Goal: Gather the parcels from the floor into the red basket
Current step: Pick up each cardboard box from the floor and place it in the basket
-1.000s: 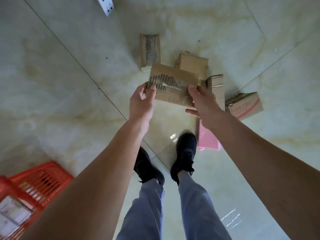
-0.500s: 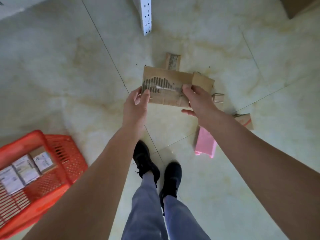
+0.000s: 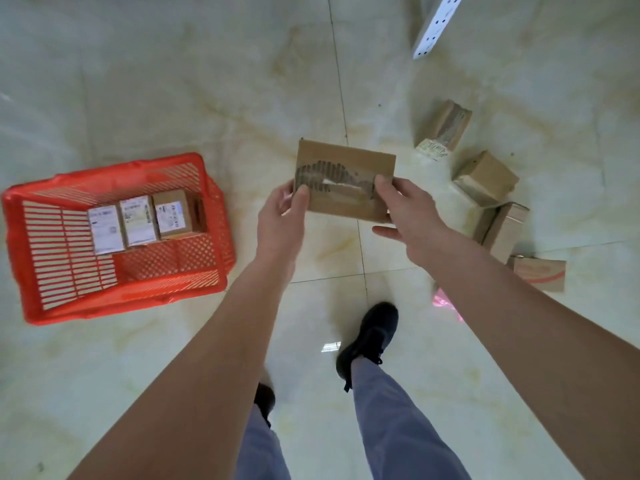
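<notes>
A flat brown cardboard parcel [image 3: 346, 168] with a torn strip across its face is held in the air at mid-frame. My left hand [image 3: 282, 220] pinches its left edge and my right hand [image 3: 408, 216] grips its right edge. The red basket [image 3: 38, 315] stands on the floor to the left and holds three labelled boxes [image 3: 138, 221] side by side. On the floor to the right lie several brown parcels [image 3: 485, 176], among them an upright one [image 3: 445, 128] and one with red print [image 3: 540, 273]. A pink bag [image 3: 445, 301] shows partly behind my right forearm.
The floor is glossy pale tile with dark grout lines. A white perforated strip [image 3: 436, 27] lies at the top right. My two black shoes [image 3: 370, 337] and grey trouser legs stand between basket and parcels.
The view has swung left: the basket moved from the lower left corner into full view, and the floor parcels shifted right. Both hands kept hold of the flat parcel. My feet have stepped apart.
</notes>
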